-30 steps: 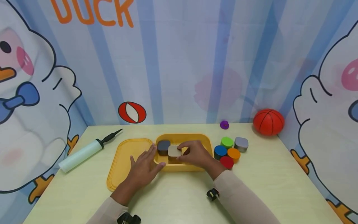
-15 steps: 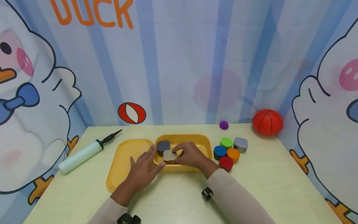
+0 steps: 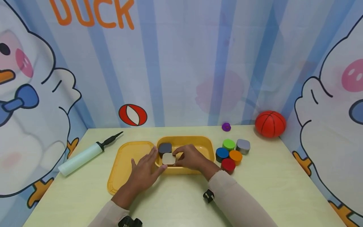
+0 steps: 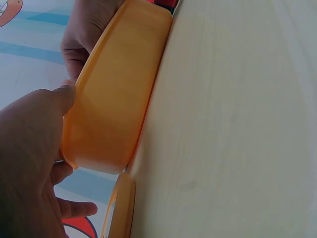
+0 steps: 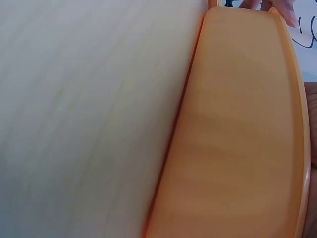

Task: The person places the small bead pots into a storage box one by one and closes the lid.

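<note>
A yellow open box [image 3: 184,170] stands on the table. Inside its left end sit a dark grey rounded-square block [image 3: 165,148] and, nearer me, a beige rounded-square block [image 3: 169,159]. My right hand [image 3: 193,157] pinches the beige block between thumb and fingers, reaching in over the near rim. My left hand [image 3: 143,173] rests against the box's left end, fingers spread and fairly straight, thumb at the near rim. In both wrist views the side of the box [image 4: 116,89] [image 5: 237,124] hides the blocks.
A yellow lid [image 3: 119,170] lies left of the box, partly under my left hand. Right of the box are blue [image 3: 222,154], green [image 3: 228,144], orange [image 3: 235,156], red [image 3: 228,165] and grey [image 3: 243,146] pieces. A pump [image 3: 85,159], purple piece [image 3: 226,126] and red ball [image 3: 270,124] lie farther out.
My right hand has moved left and lowered the beige block into the box's near left corner, in front of the dark grey block. My left hand has stayed in place.
</note>
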Demonstrator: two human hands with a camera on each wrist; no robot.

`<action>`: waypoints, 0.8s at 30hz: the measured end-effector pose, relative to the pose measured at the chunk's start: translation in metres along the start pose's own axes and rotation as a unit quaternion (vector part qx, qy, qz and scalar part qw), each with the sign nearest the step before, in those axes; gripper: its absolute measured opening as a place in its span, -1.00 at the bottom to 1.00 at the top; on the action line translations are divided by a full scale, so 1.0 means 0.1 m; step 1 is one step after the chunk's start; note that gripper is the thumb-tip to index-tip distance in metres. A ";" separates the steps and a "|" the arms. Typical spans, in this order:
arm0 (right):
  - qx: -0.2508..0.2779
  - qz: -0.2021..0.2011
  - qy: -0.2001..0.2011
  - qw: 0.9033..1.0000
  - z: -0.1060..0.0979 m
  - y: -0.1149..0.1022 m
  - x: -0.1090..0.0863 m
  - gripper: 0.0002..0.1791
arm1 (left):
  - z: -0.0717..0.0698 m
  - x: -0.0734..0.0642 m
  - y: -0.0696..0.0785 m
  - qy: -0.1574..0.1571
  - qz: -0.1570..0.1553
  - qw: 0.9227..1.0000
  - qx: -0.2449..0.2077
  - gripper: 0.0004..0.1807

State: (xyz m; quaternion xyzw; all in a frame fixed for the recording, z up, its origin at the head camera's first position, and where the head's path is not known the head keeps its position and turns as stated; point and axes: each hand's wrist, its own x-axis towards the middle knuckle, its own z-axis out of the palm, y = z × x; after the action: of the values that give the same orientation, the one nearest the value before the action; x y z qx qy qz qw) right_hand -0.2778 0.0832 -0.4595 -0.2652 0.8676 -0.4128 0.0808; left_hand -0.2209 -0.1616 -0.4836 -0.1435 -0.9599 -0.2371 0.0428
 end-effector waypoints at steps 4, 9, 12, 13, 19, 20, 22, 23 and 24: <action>0.008 0.015 -0.010 1.000 0.01 -0.02 0.01 -0.60 | 0.01 0.01 -0.02 -0.009 -0.006 1.000 -0.003 -0.02; 0.006 0.025 -0.006 1.000 0.02 -0.03 0.04 -0.59 | 0.02 0.01 -0.03 -0.008 -0.007 1.000 -0.005 0.00; 0.006 0.027 -0.007 1.000 0.03 -0.04 0.06 -0.60 | 0.02 0.01 -0.03 -0.006 -0.005 1.000 -0.005 0.00; 0.003 0.025 -0.007 1.000 0.03 -0.04 0.07 -0.61 | 0.02 0.01 -0.03 -0.006 -0.004 1.000 -0.004 0.00; -0.024 0.008 -0.007 1.000 0.03 -0.08 0.08 -0.66 | 0.02 0.02 -0.03 -0.006 -0.003 1.000 0.001 0.01; -0.028 0.007 -0.007 1.000 0.03 -0.08 0.08 -0.66 | 0.02 0.02 -0.03 -0.006 -0.003 1.000 0.001 0.01; -0.034 0.009 -0.008 0.999 0.03 -0.08 0.09 -0.66 | 0.02 0.02 -0.03 -0.006 -0.004 1.000 0.001 0.02; -0.036 0.010 -0.008 0.999 0.03 -0.08 0.09 -0.66 | 0.02 0.02 -0.03 -0.007 -0.004 1.000 0.001 0.01; -0.037 0.012 -0.008 0.999 0.03 -0.08 0.09 -0.66 | 0.02 0.03 -0.03 -0.007 -0.004 1.000 0.001 0.02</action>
State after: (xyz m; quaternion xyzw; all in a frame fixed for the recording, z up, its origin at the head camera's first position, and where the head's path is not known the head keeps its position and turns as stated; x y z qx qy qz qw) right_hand -0.2809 0.0719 -0.4544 -0.2614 0.8845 -0.3773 0.0830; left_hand -0.2243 -0.1629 -0.4863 -0.1412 -0.9611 -0.2349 0.0356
